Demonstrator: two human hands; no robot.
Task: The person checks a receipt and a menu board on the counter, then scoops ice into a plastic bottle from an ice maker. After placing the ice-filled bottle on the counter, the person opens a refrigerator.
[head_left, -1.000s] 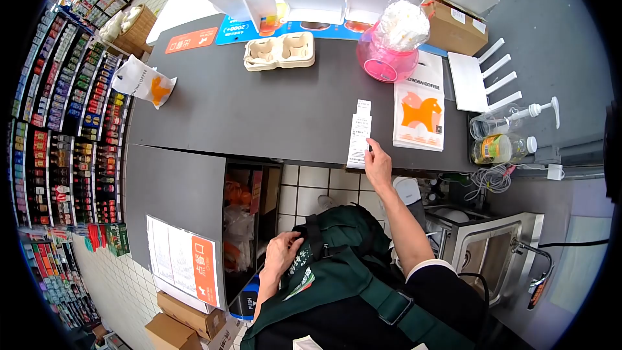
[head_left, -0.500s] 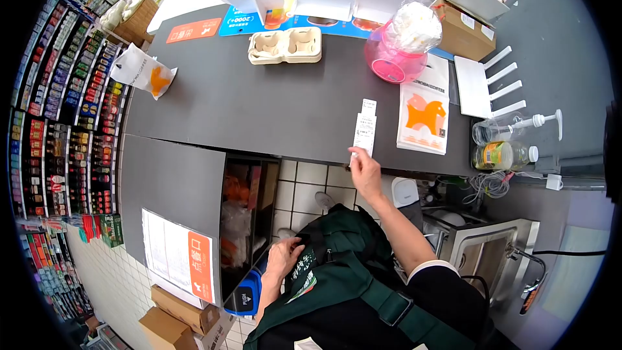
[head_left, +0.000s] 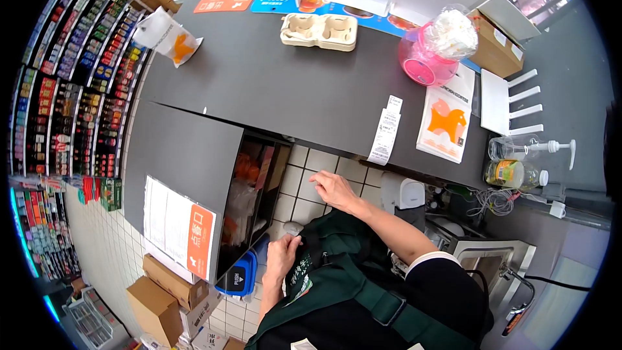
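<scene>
My right hand [head_left: 334,189] is in the air over the floor tiles, short of the counter's edge, its fingers loosely bent and apart with nothing in them. Two printed receipts [head_left: 385,133], one overlapping the other, lie on the dark counter [head_left: 259,84], with the lower end at its front edge. My left hand [head_left: 281,256] is curled beside the green apron [head_left: 343,246]; its fingertips are partly hidden, so I cannot see what they hold, if anything. To the right of the receipts is a stack of paper bags [head_left: 446,123] with an orange horse print.
A cardboard cup carrier [head_left: 319,31], a pink container [head_left: 427,58], a white router [head_left: 495,100] and pump bottles [head_left: 515,148] stand on the counter. A white paper bag [head_left: 167,35] is at its left. Below are an open shelf [head_left: 249,188] and a blue bin [head_left: 238,275].
My right hand has let go of the receipts and drawn back off the counter toward my body. The view has shifted, and my left hand stays by the apron.
</scene>
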